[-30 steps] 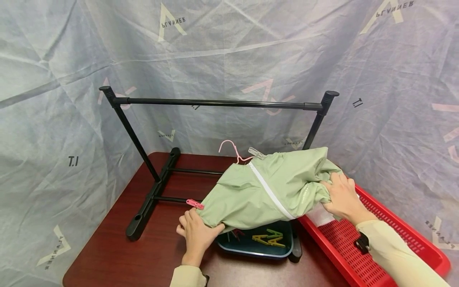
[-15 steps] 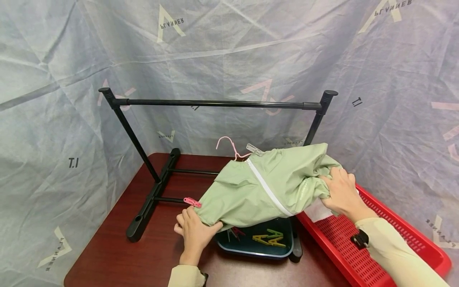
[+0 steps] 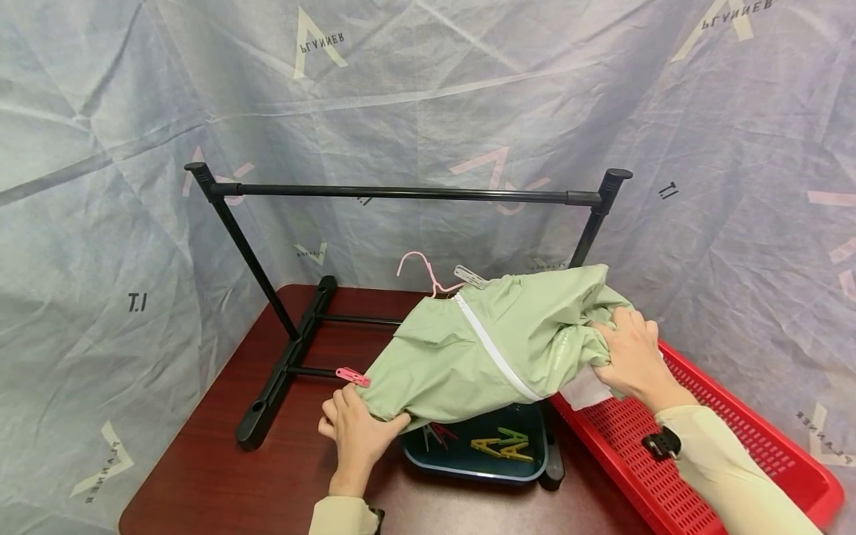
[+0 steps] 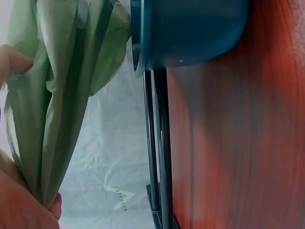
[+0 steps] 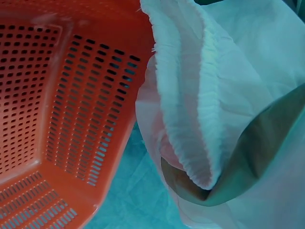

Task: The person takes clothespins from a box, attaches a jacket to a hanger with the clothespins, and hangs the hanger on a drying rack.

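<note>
A light green zip-up jacket (image 3: 441, 364) with a white zipper is held slantwise above the table, on a pink hanger (image 3: 435, 286) whose hook sticks out at the top. A pink clothespin (image 3: 352, 377) and a pale grey clothespin (image 3: 470, 277) are clipped to it. My left hand (image 3: 359, 438) grips the jacket's left end, its thumb along the lower edge; the left wrist view shows fingers around the folded cloth (image 4: 52, 105). My right hand (image 3: 634, 359) holds bunched cloth at the right end. In the right wrist view a whitish elastic-edged opening (image 5: 190, 109) hangs down, and that hand is mostly hidden.
A black garment rack (image 3: 401, 192) stands behind the jacket on the red-brown table (image 3: 221, 461). Below the jacket is a dark blue bin (image 3: 468, 471) with several clothespins (image 3: 504, 443). A red perforated basket (image 3: 756, 453) lies at the right, under my right arm.
Both hands have carried the jacket a little left and slightly up, and the hanger hook has shifted the same way. The grip of each hand looks unchanged.
</note>
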### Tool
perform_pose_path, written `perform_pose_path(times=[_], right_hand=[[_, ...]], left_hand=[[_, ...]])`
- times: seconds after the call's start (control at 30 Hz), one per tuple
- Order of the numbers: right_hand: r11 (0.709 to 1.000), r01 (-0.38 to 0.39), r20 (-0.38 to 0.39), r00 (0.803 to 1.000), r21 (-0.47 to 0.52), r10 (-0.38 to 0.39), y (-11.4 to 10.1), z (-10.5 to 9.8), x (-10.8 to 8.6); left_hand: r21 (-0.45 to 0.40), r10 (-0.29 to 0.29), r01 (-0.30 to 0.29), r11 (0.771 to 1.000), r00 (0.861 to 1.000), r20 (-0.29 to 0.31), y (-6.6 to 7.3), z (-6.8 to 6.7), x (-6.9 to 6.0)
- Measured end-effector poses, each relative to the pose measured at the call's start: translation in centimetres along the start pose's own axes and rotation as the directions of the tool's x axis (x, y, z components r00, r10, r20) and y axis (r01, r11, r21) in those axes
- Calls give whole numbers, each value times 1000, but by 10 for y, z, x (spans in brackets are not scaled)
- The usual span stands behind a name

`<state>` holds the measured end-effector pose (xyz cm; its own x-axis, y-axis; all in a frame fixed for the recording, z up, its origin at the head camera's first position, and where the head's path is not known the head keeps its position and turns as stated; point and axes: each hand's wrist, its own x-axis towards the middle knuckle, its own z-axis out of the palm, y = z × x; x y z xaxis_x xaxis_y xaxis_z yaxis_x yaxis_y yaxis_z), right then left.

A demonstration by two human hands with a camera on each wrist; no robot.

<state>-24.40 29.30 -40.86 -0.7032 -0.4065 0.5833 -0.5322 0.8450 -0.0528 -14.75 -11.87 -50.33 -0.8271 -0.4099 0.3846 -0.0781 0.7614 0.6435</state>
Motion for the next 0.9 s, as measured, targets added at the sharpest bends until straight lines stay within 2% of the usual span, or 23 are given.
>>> perform_pose_path(times=[0.9], right_hand=[[998, 19, -59, 998, 60, -15, -29, 3, 19]], left_hand=[[12, -35, 36, 999, 997, -67, -13, -8, 0]])
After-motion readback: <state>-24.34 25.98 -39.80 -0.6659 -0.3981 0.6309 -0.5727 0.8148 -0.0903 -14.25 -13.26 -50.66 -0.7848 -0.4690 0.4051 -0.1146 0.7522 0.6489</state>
